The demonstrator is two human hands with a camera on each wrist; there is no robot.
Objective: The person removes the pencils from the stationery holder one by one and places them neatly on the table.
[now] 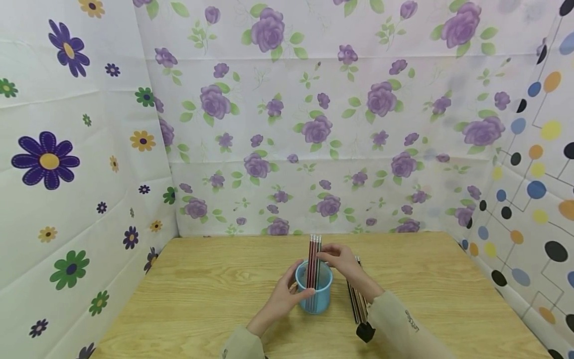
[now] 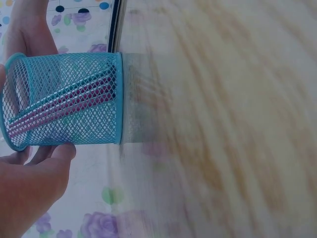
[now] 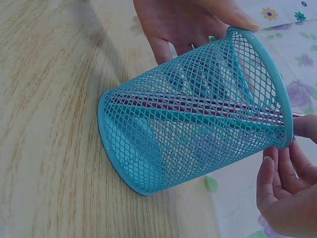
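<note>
Several pencils stand upright, pinched at the right hand's nine o'clock — left hand gripping the cup.

Room behind cup, pencils blocking right

I can see the left forearm and right forearm slanting up from the bottom edge; the left hand cups at lower centre, thumb spread, while the right hand, slightly higher, pinches.
</note>
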